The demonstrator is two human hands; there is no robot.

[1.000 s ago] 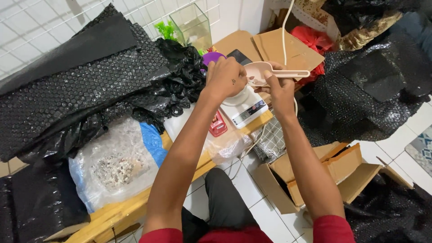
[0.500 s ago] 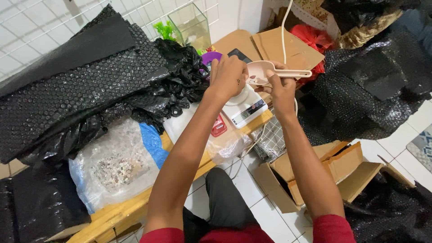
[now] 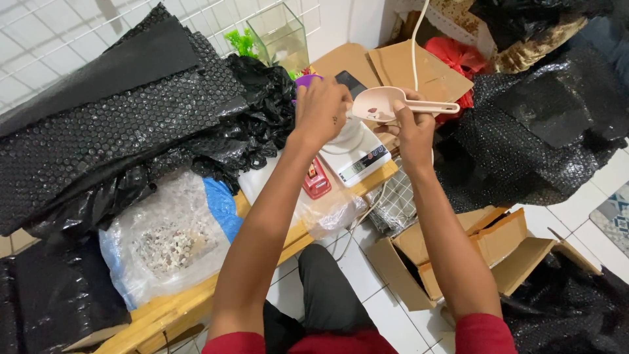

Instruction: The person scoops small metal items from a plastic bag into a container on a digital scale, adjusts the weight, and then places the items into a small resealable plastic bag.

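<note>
At the far left lay sheets of black bubble wrap [image 3: 111, 131], and nearer the person a clear bag of small pale pieces [image 3: 167, 246] rested on the wooden table [image 3: 190, 305]. Further right, the left hand [image 3: 321, 108] hovered over the white kitchen scale [image 3: 357, 154], its fingers curled downward; whether they pinched anything could not be told, since the back of the hand hid the fingertips. Just beside it, the right hand [image 3: 413, 128] gripped the handle of a pale pink scoop [image 3: 380, 103], fingers wrapped shut around it, the bowl held level above the scale and tilted slightly toward the left hand. A small red object [image 3: 317, 183] sat at the scale's near-left edge. To do this well, the scoop likely needed to stay steady and low over the scale's dish, so that nothing fell past its rim, with the display left unobstructed. An open cardboard box [image 3: 472, 255] stood on the tiled floor at the right.
</note>
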